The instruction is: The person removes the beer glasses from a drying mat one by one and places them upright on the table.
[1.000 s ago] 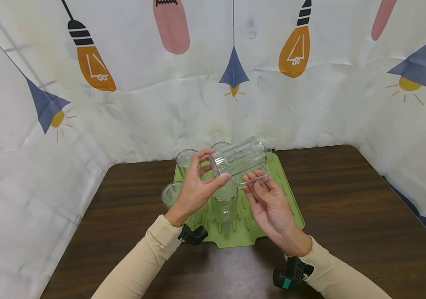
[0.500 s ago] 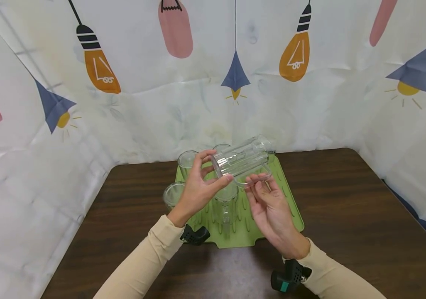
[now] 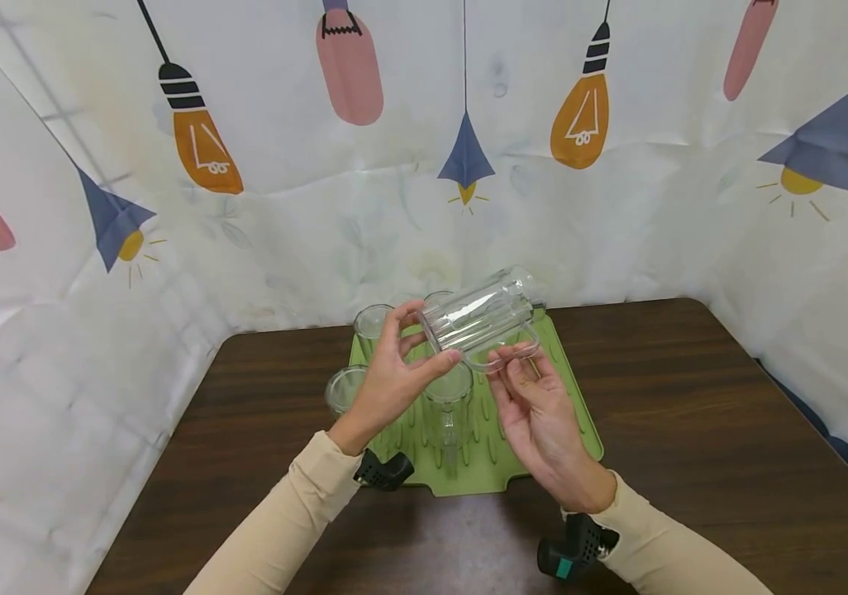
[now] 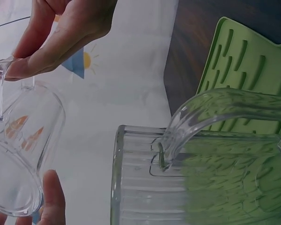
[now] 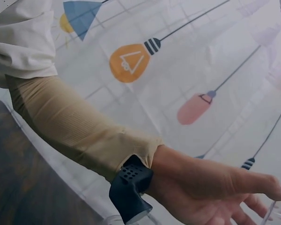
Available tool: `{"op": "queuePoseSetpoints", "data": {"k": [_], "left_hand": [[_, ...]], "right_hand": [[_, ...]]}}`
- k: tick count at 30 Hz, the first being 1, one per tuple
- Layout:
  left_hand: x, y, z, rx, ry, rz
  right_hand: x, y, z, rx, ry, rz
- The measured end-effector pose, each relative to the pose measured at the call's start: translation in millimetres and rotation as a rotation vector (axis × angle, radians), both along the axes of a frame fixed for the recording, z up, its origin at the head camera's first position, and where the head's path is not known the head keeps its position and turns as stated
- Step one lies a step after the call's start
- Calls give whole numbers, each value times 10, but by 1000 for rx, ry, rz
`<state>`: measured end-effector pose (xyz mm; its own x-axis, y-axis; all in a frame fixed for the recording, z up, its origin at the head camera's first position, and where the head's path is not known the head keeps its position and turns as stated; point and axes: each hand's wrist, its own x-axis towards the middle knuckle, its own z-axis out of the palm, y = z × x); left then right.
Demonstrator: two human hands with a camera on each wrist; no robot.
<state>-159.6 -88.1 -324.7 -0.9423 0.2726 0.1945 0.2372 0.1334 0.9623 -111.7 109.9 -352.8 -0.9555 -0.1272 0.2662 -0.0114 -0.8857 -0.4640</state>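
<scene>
A clear glass mug [image 3: 479, 314] is held tilted on its side above the green mat. My left hand [image 3: 397, 376] grips one end of it, thumb below and fingers around the rim. At the handle, my right hand [image 3: 543, 421] pinches the loop between thumb and fingers, as the left wrist view also shows with the right hand [image 4: 68, 35] at upper left. Beneath them on the green drying mat [image 3: 573, 405] stands another glass mug [image 3: 448, 405], its handle toward me. More glass mugs stand at the mat's left side, partly hidden by my left hand.
One glass mug [image 3: 345, 388] stands at the mat's front left and another [image 3: 372, 321] at its back left. The dark wooden table [image 3: 677, 430] extends on both sides. A patterned white cloth [image 3: 283, 240] hangs behind the table.
The camera view has shifted slightly. Both hands keep their hold on the tilted mug, which stays in nearly the same place.
</scene>
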Motion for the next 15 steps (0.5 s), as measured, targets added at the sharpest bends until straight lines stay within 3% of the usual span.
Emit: {"op": "queuePoseSetpoints", "data": {"k": [4,9,15], "left_hand": [[18,-44,56,-43,-14,12],[27,-98,121,-41,26,11],[64,-169,190,-102,77,7]], "right_hand": [[-7,11,23,-4,28,1],[-25,28,58,-8,58,0],[-52,62,102,-25,94,3]]}}
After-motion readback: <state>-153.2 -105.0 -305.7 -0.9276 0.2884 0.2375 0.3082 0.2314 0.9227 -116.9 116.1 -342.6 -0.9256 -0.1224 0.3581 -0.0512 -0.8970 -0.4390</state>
